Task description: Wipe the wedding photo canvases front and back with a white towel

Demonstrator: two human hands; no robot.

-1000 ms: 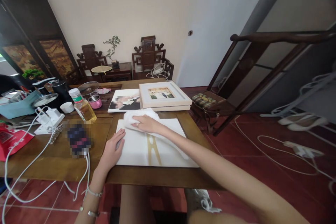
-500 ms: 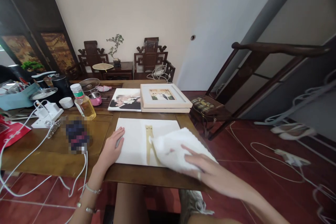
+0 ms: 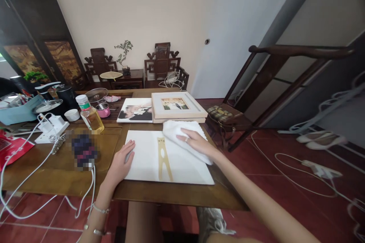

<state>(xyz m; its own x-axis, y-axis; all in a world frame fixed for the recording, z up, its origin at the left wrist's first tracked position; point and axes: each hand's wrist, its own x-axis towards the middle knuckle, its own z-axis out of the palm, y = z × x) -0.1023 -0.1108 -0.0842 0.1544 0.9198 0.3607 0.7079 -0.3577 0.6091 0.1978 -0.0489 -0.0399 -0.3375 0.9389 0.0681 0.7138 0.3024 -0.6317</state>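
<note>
A white rectangular board (image 3: 142, 159) lies flat near the table's front edge, with a tan, A-shaped stand piece (image 3: 161, 153) on its face. At its left edge rests my left hand (image 3: 123, 159), fingers stretched over the board and thumb apart. My right hand (image 3: 196, 142) presses a white cloth (image 3: 172, 129) onto the board's upper right part. The cloth covers that corner and hangs slightly past the edge. Some of my right fingers are hidden in its folds.
Behind the board lie a photo panel (image 3: 137, 112) and a stacked picture frame (image 3: 196, 107). To the left are an oil bottle (image 3: 92, 117), pink cup (image 3: 103, 110), power strip (image 3: 54, 129), loose white cables and a blurred dark object (image 3: 84, 150). A wooden chair (image 3: 268, 72) stands right.
My right hand has moved the cloth up and away from me, from the board's lower right to its upper right. More of the stand piece shows. My left hand stays put.
</note>
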